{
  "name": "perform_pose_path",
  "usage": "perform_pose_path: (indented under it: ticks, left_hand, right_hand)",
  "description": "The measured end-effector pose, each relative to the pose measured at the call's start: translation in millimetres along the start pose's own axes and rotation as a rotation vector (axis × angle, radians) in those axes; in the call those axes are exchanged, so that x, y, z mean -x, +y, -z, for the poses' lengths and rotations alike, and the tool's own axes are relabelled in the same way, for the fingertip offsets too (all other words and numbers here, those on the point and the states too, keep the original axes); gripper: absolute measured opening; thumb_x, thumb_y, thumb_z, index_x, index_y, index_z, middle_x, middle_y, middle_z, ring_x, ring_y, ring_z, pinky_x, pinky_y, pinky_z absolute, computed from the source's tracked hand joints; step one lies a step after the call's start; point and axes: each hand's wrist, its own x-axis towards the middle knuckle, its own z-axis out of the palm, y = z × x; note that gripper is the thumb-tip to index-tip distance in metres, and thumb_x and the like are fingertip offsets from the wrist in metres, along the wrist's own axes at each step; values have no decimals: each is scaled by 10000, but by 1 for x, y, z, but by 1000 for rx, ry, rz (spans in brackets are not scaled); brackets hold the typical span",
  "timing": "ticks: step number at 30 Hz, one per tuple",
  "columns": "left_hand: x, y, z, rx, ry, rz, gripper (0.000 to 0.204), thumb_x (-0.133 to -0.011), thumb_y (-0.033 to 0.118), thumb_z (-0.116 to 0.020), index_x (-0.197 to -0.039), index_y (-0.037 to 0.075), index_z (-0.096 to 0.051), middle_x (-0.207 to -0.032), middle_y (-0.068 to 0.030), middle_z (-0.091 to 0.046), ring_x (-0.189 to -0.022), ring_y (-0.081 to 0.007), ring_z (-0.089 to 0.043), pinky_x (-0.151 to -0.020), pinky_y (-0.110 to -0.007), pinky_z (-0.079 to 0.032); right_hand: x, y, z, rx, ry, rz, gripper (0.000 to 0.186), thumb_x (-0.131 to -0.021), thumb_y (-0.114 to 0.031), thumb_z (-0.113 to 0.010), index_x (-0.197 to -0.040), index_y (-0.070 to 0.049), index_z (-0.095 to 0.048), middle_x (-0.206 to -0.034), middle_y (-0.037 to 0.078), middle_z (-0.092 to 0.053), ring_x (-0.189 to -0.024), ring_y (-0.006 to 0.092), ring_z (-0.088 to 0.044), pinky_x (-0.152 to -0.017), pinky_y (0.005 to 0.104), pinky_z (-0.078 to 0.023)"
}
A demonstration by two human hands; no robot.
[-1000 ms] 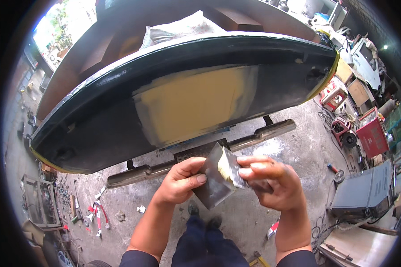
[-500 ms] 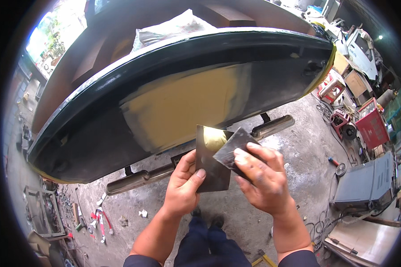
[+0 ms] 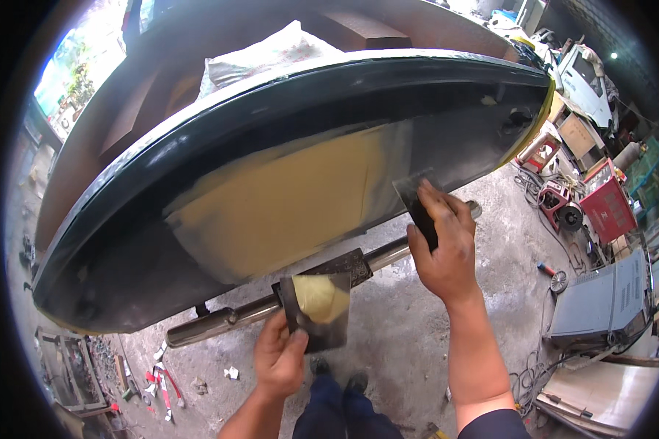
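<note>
A long dark grey vehicle panel (image 3: 461,139) stretches across the view, with a wide tan patch of filler (image 3: 285,197) in its middle. My left hand (image 3: 280,360) is closed on the lower left edge of a flat dark putty board (image 3: 322,336), below the panel's lower edge. A lump of yellow putty (image 3: 316,298) lies on that board. Off to the right, my right hand (image 3: 450,252) grips a dark rectangular spreader (image 3: 420,212), its fingers laid along it. The spreader's upper end overlaps the panel's lower edge, right of the patch; whether it touches, I cannot tell.
A shiny metal tube (image 3: 227,323) runs under the panel. Behind the panel's top edge lies a white sack (image 3: 267,55). On the right stand a red box (image 3: 609,201), a grey metal cabinet (image 3: 599,304) and cables. Red and white scraps (image 3: 167,384) litter the floor at left.
My hands have drawn apart. The spreader has left the putty board and moved up and right towards the panel. The board has dropped down and left, its putty now more in sight.
</note>
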Motion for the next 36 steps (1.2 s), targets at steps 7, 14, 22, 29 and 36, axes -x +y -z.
perform_pose_path:
  ticks: [7,14,22,29,36]
  left_hand:
    - [24,-34,9,214,162,493,418,-993,-54,-485,-1410,-56,-453,-1334,-159,-617,-1212,-213,-612,-1017,-331,-492]
    - [24,-43,22,202,125,583,429,-979,-103,-449,-1407,-74,-443,-1375,-191,-595,-1261,-246,-589,-1093,-345,-438]
    - [26,-50,29,236,121,590,437,-964,-83,-478,-1400,-69,-449,-1368,-194,-599,-1269,-264,-586,-1101,-373,-436]
    - [28,-55,28,223,197,629,478,-916,-99,-497,-1391,-64,-453,-1330,-215,-619,-1230,-315,-622,-1085,-442,-481]
    - [35,-69,39,255,303,685,477,-912,-110,-486,-1386,-69,-452,-1325,-231,-618,-1225,-327,-623,-1088,-447,-479]
  right_hand:
    - [-35,8,-39,184,30,104,533,-788,-24,-692,-1311,-120,-653,-1387,24,-644,-1282,291,-526,-1049,427,-338]
    - [-43,6,-55,188,26,116,537,-799,-14,-692,-1325,-108,-641,-1400,36,-633,-1304,292,-516,-1045,417,-336]
    - [-48,4,-60,205,51,120,515,-800,-52,-710,-1306,-134,-659,-1400,-2,-633,-1283,262,-528,-1013,422,-337]
    - [-46,3,-64,197,42,118,506,-783,-43,-708,-1280,-132,-674,-1395,-4,-636,-1282,259,-531,-1001,421,-340]
    - [-33,3,-69,155,-12,112,528,-812,28,-688,-1326,-82,-642,-1392,81,-639,-1297,329,-526,-1085,400,-351]
